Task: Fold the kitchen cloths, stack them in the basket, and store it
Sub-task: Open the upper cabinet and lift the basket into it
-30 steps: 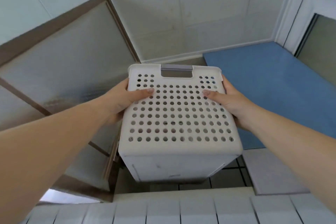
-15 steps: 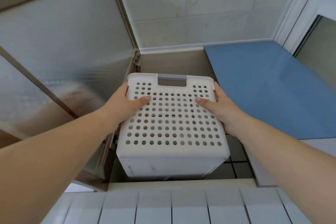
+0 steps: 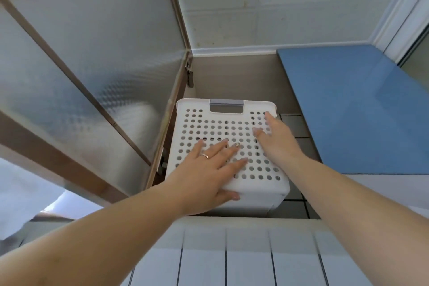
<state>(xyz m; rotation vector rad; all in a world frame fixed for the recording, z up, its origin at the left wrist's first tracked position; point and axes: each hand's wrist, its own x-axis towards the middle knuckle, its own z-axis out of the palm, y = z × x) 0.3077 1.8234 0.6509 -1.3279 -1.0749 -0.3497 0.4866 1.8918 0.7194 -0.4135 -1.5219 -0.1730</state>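
The white perforated plastic basket (image 3: pixel 222 123) with a grey handle sits inside the upper cabinet opening, its holed face toward me. My left hand (image 3: pixel 209 167) lies flat on that face with fingers spread and the thumb under the lower edge. My right hand (image 3: pixel 276 139) presses flat on the right part of the same face, fingers straight. No cloths can be seen through the holes.
The frosted-glass cabinet door (image 3: pixel 92 65) stands open on the left, hinged beside the basket. A blue cabinet door (image 3: pixel 362 109) is on the right. The tiled wall (image 3: pixel 267 0) and a window frame are above, white ribbed panels (image 3: pixel 248 260) below.
Both hands let go of the basket's sides and now lie flat on its holed face. The basket has moved deeper into the cabinet.
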